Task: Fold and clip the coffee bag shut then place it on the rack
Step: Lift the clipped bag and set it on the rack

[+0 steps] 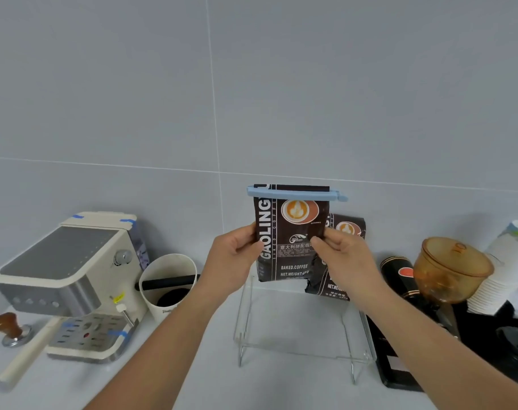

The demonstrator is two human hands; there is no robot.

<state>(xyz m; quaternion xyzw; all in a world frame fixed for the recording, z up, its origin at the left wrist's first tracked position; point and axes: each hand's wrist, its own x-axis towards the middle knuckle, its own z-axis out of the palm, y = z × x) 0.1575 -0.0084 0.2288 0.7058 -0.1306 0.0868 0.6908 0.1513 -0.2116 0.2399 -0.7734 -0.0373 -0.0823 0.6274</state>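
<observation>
Left hand (235, 255), right hand (342, 255) pinch coffee bag (290, 232) side edges — clip (296, 193) across top, bag upright above clear rack (305, 335), second bag (345, 232) just behind.

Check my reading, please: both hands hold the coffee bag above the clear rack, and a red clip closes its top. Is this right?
One detail is wrong: the clip is light blue, not red. The head view shows it across the folded top of the coffee bag, held by the left hand and right hand above the clear rack.

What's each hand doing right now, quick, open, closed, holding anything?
Left hand: closed on the left edge of the clipped coffee bag, held upright above the clear rack.
Right hand: closed on the same bag's right edge.
</observation>
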